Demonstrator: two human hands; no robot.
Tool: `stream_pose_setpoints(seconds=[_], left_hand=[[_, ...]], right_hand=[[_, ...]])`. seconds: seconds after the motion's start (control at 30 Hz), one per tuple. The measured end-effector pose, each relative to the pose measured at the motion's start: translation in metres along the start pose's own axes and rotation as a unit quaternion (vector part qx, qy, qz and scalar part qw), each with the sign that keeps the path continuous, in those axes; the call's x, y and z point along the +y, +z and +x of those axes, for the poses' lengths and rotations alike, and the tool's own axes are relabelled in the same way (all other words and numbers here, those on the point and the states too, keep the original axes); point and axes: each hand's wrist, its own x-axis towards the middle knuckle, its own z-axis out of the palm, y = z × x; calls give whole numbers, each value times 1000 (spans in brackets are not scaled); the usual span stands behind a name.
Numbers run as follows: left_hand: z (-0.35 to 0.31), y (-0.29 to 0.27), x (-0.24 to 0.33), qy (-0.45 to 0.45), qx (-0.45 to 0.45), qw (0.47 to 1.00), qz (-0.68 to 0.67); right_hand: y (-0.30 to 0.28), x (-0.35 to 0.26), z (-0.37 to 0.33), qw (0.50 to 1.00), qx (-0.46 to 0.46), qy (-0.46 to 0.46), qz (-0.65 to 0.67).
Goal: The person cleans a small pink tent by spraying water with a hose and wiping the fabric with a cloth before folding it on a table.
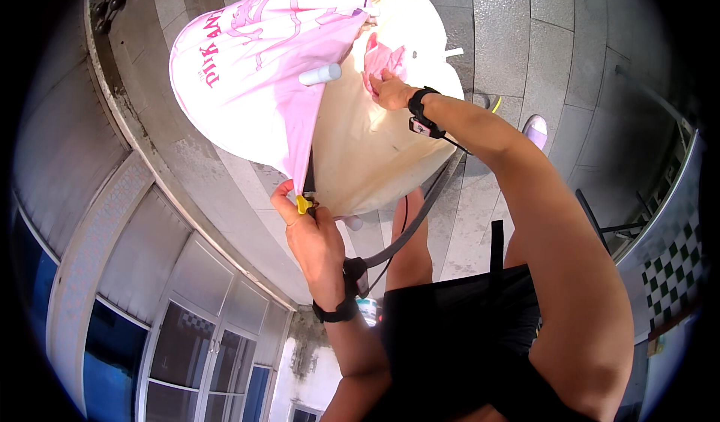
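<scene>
A large, slack fabric piece fills the upper middle; it looks like a folding tub. Its pink printed side (277, 54) lies to the left and its cream side (360, 152) to the right. On the cream side, my right hand (391, 90) has its fingers closed on a crumpled pink cloth (385, 56), pressed to the surface. My left hand (311, 231) is lower, at the near corner of the pink fabric. Its thumb and fingers are closed around that corner, beside a small yellow fitting (304, 204). Part of the grip is hidden.
White rod ends (321, 75) stick out of the fabric. A grey hose or strap (409, 231) curves from my left wrist toward the right. Grey paving (499, 39), wet in places, lies beneath. A wall with glazed doors (202, 347) stands at left; a purple shoe (535, 131) shows at right.
</scene>
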Motion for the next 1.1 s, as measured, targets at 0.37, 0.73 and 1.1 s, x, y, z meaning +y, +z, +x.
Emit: stream_pose_setpoints(seconds=[0.37,0.73,1.1], left_hand=[[-1,-13,-21,9,28,995,95],[-2,-8,-2,-17,17,996,87],[-4,-16,-21,-4,-12,999,35]], right_hand=[[-42,-141,-197,905,-213,-286,233],[71,117,-78,901,-302,-176,-256],[8,-116,-138,883,-211,-408,92]])
